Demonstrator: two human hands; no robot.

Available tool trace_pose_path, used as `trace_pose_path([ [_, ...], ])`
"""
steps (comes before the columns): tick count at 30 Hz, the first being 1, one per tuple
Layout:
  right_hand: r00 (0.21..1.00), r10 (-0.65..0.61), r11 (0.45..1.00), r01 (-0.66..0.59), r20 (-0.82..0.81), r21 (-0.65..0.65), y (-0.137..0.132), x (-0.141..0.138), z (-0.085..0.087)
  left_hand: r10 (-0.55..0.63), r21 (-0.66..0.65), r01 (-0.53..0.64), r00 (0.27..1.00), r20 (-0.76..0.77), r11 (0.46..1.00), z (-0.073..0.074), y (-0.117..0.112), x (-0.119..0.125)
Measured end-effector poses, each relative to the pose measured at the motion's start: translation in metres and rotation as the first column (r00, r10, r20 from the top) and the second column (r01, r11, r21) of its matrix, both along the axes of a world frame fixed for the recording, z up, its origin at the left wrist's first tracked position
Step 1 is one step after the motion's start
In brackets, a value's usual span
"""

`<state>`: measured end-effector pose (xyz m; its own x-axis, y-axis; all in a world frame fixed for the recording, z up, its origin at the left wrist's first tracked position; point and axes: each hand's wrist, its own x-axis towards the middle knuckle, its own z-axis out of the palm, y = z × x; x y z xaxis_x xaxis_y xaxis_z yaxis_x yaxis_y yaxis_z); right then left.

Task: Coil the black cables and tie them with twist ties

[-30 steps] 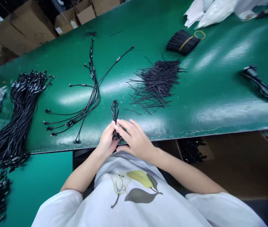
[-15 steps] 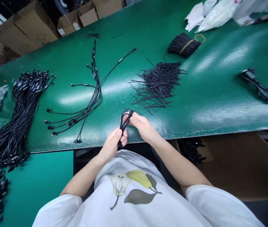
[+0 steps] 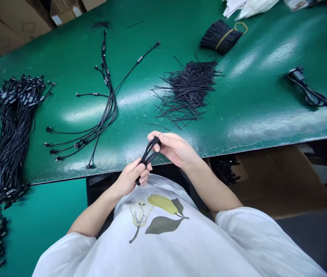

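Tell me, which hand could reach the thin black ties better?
Probably the right hand: it sits nearer the pile of ties, while the left hand is lower, holding the bottom of the black cable loop.

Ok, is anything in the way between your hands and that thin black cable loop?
No, nothing visible stands in the way. The left hand grips the lower end of the thin black cable loop, and the right hand pinches its upper end.
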<state>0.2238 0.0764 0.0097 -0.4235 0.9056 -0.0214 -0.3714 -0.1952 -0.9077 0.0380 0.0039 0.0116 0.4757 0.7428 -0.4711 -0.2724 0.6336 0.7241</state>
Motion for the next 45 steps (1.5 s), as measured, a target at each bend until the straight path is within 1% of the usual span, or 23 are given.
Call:
trace_pose_path([
  [2,0.954,-0.178,0.952,0.104,0.243,0.288,0.000,0.008,0.003,0.030,-0.021,-0.031,0.999,-0.036,0.999,0.002,0.000,0.000],
  [4,0.810,-0.445,0.792,0.157,0.381,0.591,-0.004,0.014,0.006,0.038,-0.027,-0.040,0.997,-0.069,0.999,0.002,0.003,-0.001],
  [5,0.746,-0.523,0.693,0.090,0.413,0.715,-0.007,0.015,0.006,0.030,-0.017,-0.032,0.996,-0.081,0.999,0.002,0.005,-0.001],
  [7,0.674,-0.562,0.475,-0.214,0.481,0.854,-0.013,0.014,0.005,-0.001,0.021,0.004,0.993,-0.118,1.000,-0.001,0.009,0.000],
  [9,0.595,-0.548,0.272,-0.537,0.587,0.798,-0.018,0.010,0.000,-0.049,0.057,0.061,0.982,-0.180,0.997,-0.004,0.011,0.000],
  [10,0.540,-0.554,0.216,-0.642,0.634,0.736,-0.019,0.009,-0.004,-0.075,0.077,0.095,0.970,-0.230,0.993,-0.005,0.012,0.000],
  [12,0.444,-0.562,0.186,-0.754,0.697,0.630,-0.021,0.008,-0.012,-0.128,0.131,0.186,0.924,-0.361,0.974,-0.007,0.013,-0.002],
  [14,0.403,-0.556,0.190,-0.790,0.727,0.583,-0.022,0.011,-0.018,-0.166,0.220,0.323,0.833,-0.528,0.921,-0.008,0.012,-0.003],
  [16,0.393,-0.567,0.187,-0.795,0.724,0.577,-0.025,0.014,-0.023,-0.170,0.290,0.485,0.702,-0.692,0.825,-0.008,0.010,-0.005],
  [19,0.391,-0.587,0.158,-0.804,0.709,0.574,-0.031,0.015,-0.030,-0.129,0.298,0.691,0.493,-0.860,0.659,-0.012,0.007,-0.004],
  [22,0.420,-0.568,0.122,-0.807,0.707,0.578,-0.033,0.013,-0.039,-0.119,0.241,0.777,0.374,-0.920,0.582,-0.017,0.006,-0.001],
  [24,0.428,-0.566,0.118,-0.804,0.704,0.583,-0.032,0.012,-0.043,-0.160,0.218,0.760,0.389,-0.907,0.612,-0.019,0.009,-0.001],
  [28,0.479,-0.604,0.062,-0.769,0.637,0.636,-0.026,0.016,-0.041,-0.338,0.214,0.672,0.590,-0.734,0.709,-0.017,0.018,-0.005],
  [32,0.518,-0.609,0.007,-0.754,0.601,0.657,-0.027,0.015,-0.036,-0.423,0.208,0.638,0.685,-0.594,0.741,-0.017,0.022,-0.009],
  [35,0.547,-0.569,-0.006,-0.749,0.614,0.662,-0.026,0.015,-0.031,-0.411,0.170,0.574,0.735,-0.539,0.801,-0.023,0.019,-0.009],
  [37,0.589,-0.520,0.037,-0.709,0.619,0.705,-0.018,0.023,-0.026,-0.350,0.183,0.516,0.761,-0.546,0.836,-0.027,0.015,-0.009],
  [38,0.596,-0.522,0.108,-0.664,0.611,0.740,-0.010,0.031,-0.024,-0.302,0.200,0.474,0.779,-0.550,0.857,-0.028,0.014,-0.010],
  [39,0.574,-0.563,0.220,-0.590,0.595,0.777,0.000,0.041,-0.022,-0.242,0.221,0.416,0.802,-0.546,0.882,-0.029,0.013,-0.012],
  [40,0.505,-0.636,0.356,-0.479,0.584,0.802,0.012,0.053,-0.022,-0.171,0.241,0.341,0.831,-0.530,0.909,-0.029,0.013,-0.013],
  [41,0.389,-0.711,0.479,-0.341,0.585,0.809,0.025,0.066,-0.024,-0.099,0.254,0.254,0.861,-0.498,0.933,-0.029,0.013,-0.015],
  [42,0.252,-0.758,0.567,-0.203,0.602,0.799,0.039,0.079,-0.029,-0.034,0.258,0.169,0.889,-0.457,0.951,-0.029,0.013,-0.016],
  [44,0.053,-0.749,0.658,-0.061,0.661,0.751,0.064,0.101,-0.043,0.049,0.251,0.051,0.926,-0.375,0.967,-0.029,0.014,-0.016],
  [45,0.009,-0.725,0.687,-0.062,0.688,0.724,0.074,0.109,-0.050,0.056,0.242,0.031,0.938,-0.341,0.970,-0.029,0.014,-0.015],
])
